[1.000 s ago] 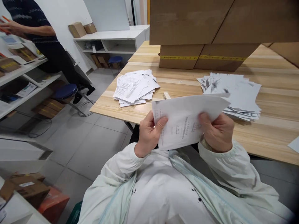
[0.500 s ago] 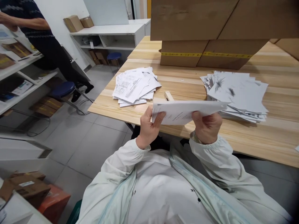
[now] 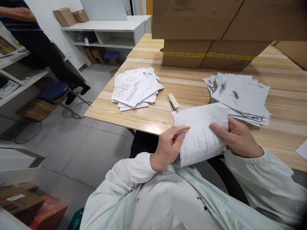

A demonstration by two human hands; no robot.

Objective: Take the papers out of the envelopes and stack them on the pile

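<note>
Some printed paper sheets [image 3: 200, 135] are held between both hands over the table's front edge, tilted toward me. My right hand [image 3: 236, 135] grips their right side, thumb on top and fingers behind. At the left edge, my left hand [image 3: 171, 143] pinches the paper between thumb and fingers. How many sheets there are, I cannot tell. A cream stapler [image 3: 173, 102] lies on the table just beyond the sheets' upper left corner. Beyond my left hand is a loose pile of printed papers [image 3: 136, 88]. Behind my right hand lies a bigger stack of papers [image 3: 242, 95] with dark smudges.
Large cardboard boxes [image 3: 203, 54] stand stacked at the back of the wooden table [image 3: 105, 108]. A person [image 3: 31, 41] stands by white shelves at the far left, near a blue stool [image 3: 55, 90]. Cartons [image 3: 20, 199] sit on the floor at lower left.
The sheets have turned from nearly edge-on to upright in my hands, coming lower and closer to me. My right hand has shifted right, my left hand right and down. The stapler is now uncovered.
</note>
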